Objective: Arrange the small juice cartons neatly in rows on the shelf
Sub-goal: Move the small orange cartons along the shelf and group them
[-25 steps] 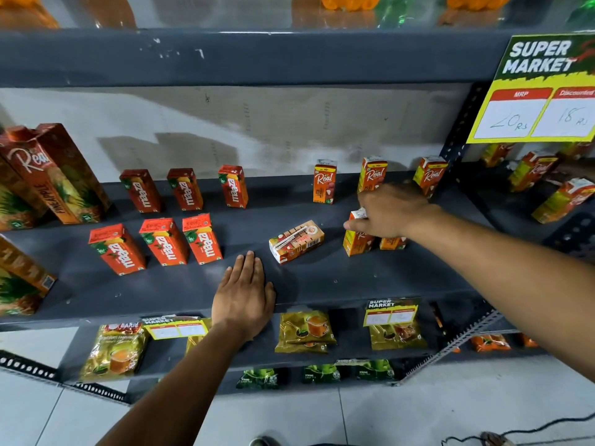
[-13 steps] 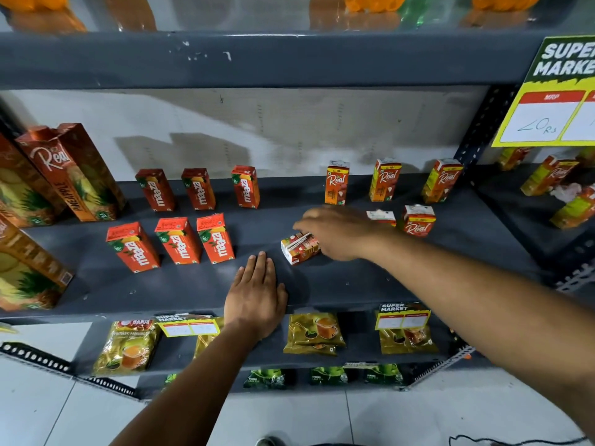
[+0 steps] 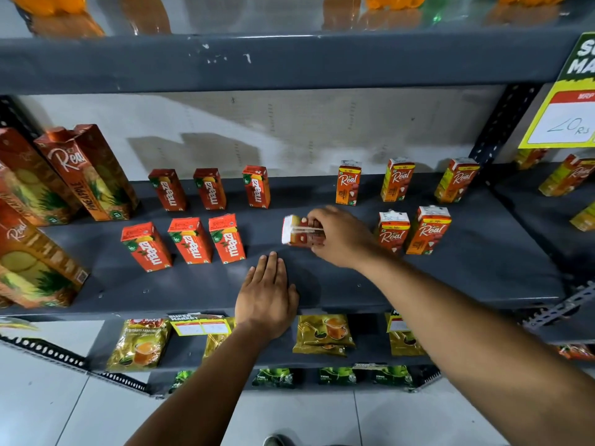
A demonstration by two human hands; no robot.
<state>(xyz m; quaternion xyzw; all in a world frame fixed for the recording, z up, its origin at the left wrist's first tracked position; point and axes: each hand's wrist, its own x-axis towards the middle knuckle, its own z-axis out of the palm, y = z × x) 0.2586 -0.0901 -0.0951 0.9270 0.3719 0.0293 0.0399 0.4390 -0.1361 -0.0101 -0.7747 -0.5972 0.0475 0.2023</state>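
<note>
The small carton (image 3: 297, 235) lay tipped on its side mid-shelf (image 3: 467, 268), pinched in the right hand (image 3: 341, 236). It looked light, stiff-walled, best gripped across its flat sides. The left hand (image 3: 267, 294) rested open, flat, near the shelf's front edge.

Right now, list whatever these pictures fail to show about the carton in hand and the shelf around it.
- Carton in the right hand: the carton shows its back and straw; the fingers cover the rest, brand unreadable.
- Price sign: cut by the right edge.
- Large pineapple cartons: cut by the left edge.
- Small print on the Maaza cartons: too small.
</note>
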